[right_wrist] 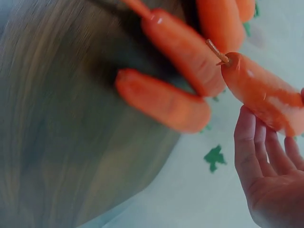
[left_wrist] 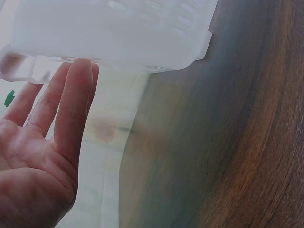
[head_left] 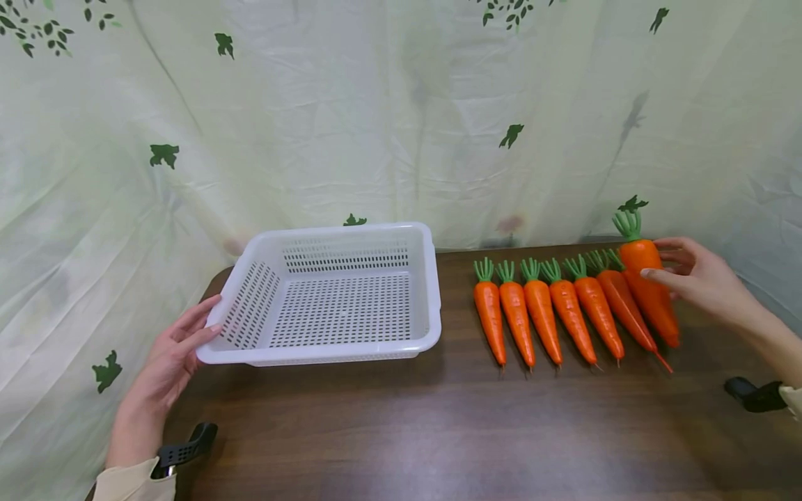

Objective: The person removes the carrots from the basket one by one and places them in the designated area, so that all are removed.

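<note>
A white plastic basket (head_left: 341, 306) with slotted walls and floor stands at the left of the table. My left hand (head_left: 178, 351) grips its left rim near the front corner, thumb over the rim. In the left wrist view, the fingers (left_wrist: 73, 104) reach up to the basket's outer side (left_wrist: 109, 33). At the right, my right hand (head_left: 704, 275) holds an orange carrot (head_left: 639, 252) with short green stems, thumb in front. This held carrot (right_wrist: 261, 90) overlaps the rightmost carrot (head_left: 658, 313) in the head view.
Several carrots (head_left: 541, 313) lie side by side to the right of the basket, green tops toward the back and tips toward the front. Brown wood-grain tabletop (head_left: 451, 431) extends in front of them. A pale curtain with leaf prints (head_left: 388, 125) hangs behind the table.
</note>
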{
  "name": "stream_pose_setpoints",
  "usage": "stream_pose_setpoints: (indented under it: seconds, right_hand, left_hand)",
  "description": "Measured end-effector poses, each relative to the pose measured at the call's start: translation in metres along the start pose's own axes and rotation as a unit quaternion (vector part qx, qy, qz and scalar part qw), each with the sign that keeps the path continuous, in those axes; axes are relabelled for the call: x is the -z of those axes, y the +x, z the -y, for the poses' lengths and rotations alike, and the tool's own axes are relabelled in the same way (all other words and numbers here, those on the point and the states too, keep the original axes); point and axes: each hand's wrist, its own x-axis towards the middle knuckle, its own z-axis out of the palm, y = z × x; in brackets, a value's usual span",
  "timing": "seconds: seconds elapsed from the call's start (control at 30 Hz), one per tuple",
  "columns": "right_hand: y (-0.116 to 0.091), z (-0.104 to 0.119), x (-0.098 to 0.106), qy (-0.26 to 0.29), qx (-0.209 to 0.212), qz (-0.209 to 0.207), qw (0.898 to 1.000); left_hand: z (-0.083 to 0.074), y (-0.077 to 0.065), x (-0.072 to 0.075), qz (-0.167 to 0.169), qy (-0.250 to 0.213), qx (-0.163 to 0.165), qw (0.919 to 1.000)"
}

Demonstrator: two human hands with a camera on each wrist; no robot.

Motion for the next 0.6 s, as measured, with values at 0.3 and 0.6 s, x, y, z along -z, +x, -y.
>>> stream_pose_setpoints:
  seconds: [0.3, 0.6]
  right_hand:
    - [0.005, -0.023, 0.008, -0.033, -0.024, -0.006, 0.999]
    - [0.008, -0.046, 0.013, -0.05, -0.051, 0.01, 0.997]
  left_hand:
    - [0.0, 0.0, 0.001, 0.0, -0.011, 0.007, 0.9999]
    - [0.001, 0.0, 0.001, -0.003, -0.014, 0.005, 0.9999]
